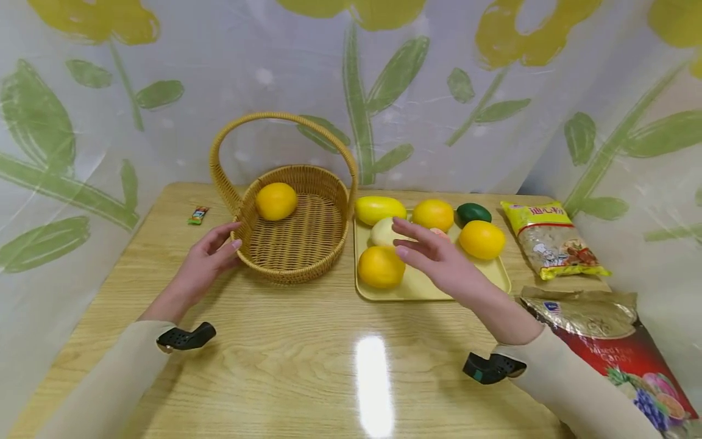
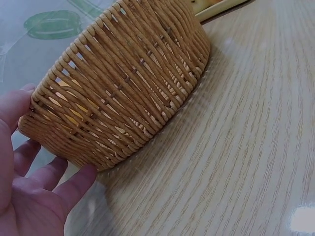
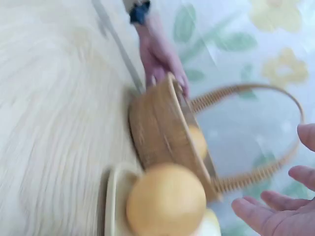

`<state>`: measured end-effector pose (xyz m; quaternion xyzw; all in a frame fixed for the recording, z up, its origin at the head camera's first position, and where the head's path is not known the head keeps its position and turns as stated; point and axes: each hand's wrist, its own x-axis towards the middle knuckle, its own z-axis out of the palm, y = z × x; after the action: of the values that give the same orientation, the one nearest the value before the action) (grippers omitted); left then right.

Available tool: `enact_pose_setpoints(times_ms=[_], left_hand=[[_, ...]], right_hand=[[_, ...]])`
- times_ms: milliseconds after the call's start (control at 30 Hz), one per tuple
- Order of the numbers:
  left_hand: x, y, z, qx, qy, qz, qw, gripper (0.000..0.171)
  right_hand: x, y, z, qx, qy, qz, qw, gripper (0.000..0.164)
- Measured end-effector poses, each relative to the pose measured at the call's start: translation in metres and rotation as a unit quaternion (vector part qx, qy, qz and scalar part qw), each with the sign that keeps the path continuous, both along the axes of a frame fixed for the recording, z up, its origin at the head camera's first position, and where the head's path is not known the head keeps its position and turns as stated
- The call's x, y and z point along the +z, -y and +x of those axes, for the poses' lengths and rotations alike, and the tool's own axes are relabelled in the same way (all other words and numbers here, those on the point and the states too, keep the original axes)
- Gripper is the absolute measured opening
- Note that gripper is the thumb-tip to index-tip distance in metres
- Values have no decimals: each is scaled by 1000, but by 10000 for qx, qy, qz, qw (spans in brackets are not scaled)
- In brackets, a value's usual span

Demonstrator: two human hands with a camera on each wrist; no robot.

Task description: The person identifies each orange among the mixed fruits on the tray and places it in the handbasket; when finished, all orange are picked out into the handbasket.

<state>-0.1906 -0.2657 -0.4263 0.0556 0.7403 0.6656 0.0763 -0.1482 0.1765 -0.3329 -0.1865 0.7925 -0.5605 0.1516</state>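
A round wicker basket [image 1: 290, 277] with a tall arched handle stands on the table, an orange fruit [image 1: 276, 201] inside it at the left. My left hand [image 1: 205, 262] holds the basket's left rim, thumb at the rim and fingers against the outer wall in the left wrist view. Over the yellow tray [image 1: 433, 292] hovers my right hand [image 1: 446, 262], fingers spread and nothing in them. Orange fruit [image 1: 381, 267] sits at the tray's front left, close below that hand. A pale round fruit [image 1: 384, 231] and a pinkish one [image 1: 440, 234] are partly hidden by the hand.
Also on the tray are a yellow oblong fruit [image 1: 380, 210], two more orange fruits and a dark green fruit [image 1: 474, 213]. A small candy packet [image 1: 198, 214] lies left of the basket. Two bags, one yellow-edged [image 1: 554, 238] and one red [image 1: 620, 353], lie at the right.
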Motion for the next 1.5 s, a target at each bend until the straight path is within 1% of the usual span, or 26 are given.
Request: enact_pose_setpoints(times_ms=[133,200,267,367,467,533,600,700,800,900,1133,1267,1367,1500], left_hand=[[-1,1,0,4,8,63,10000,58],[-2,1,0,11,18,65,10000,58],[-3,1,0,10,21,36,10000,58],[-3,1,-1,-19,6,75,10000,57],[-2,1,-2,-46,8,189,9998,57],[-2,1,-2,-45,27,207,9998,57],[-1,2,-1,-52,40,213,9998,57],[-1,3,-1,-61,18,40,10000,59],[-1,3,-1,-88,6,-52,9999,60],[0,2,-1,-88,21,-81,9999,61],[1,0,-1,-78,48,-133,9999,60],[0,0,-1,-68,57,-211,9997,61],[0,1,-1,-59,49,-215,9997,62],[0,1,-1,-59,42,-173,9998,62]], right_hand=[[-1,-39,4,-613,-90,-17,9981,59],[1,-58,5,-1025,-135,49,9946,59],[5,-78,4,-1490,-153,226,9885,62],[7,-107,-2,-2047,-79,540,9773,65],[-1,-134,-15,-2251,5,796,9711,67],[-10,-148,-24,-2262,69,971,9692,67],[-19,-158,-31,-2168,161,1151,9693,68],[-31,-169,-39,-1921,226,1468,9701,69],[-39,-172,-45,-1650,242,1691,9714,71],[-42,-171,-47,-1470,288,1866,9710,73],[-53,-169,-56,-1283,301,1971,9715,74],[-58,-166,-61,-1109,285,1918,9747,74],[-60,-164,-62,-1060,278,1846,9767,72],[-59,-162,-62,-1029,101,1897,9764,69]])
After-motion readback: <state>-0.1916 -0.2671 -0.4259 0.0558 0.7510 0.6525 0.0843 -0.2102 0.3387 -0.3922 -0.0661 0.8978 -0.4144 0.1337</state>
